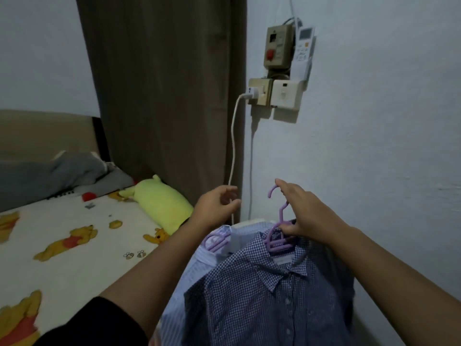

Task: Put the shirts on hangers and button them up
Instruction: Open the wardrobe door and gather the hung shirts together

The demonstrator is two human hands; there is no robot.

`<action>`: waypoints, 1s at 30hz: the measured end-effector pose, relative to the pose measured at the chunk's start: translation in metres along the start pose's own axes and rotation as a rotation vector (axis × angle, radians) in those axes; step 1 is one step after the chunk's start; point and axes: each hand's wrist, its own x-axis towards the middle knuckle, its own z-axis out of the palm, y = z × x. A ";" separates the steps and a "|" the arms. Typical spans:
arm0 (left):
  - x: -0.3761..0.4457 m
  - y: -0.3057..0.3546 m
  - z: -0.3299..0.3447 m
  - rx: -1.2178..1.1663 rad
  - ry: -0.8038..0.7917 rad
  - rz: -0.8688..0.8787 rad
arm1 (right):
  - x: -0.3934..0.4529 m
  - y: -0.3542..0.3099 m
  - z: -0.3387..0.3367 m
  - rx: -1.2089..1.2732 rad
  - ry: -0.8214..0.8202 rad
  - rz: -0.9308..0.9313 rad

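The right hand (pixel 300 211) has its grip closed on a purple hanger (pixel 280 221), thumb and fingers pinching its neck just below the hook. That hanger sits inside the collar of a dark checked shirt (pixel 262 295), buttoned down the front. Left of the hanger, the left hand (pixel 215 204) hovers with its grip released, fingers loosely curled, holding nothing. Under it lies a pale striped shirt (pixel 197 265) on a 2nd purple hanger (pixel 215 240). Further left is the bed (pixel 74 233).

No legible text or labels anywhere.
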 end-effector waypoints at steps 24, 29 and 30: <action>0.013 -0.158 0.052 0.154 -0.102 -0.507 | 0.055 -0.021 0.140 0.185 -0.163 -0.089; 0.016 -0.148 0.049 0.091 0.021 -0.469 | 0.055 -0.019 0.136 0.182 -0.180 -0.077; 0.016 -0.144 0.049 0.059 0.041 -0.463 | 0.055 -0.019 0.134 0.182 -0.178 -0.073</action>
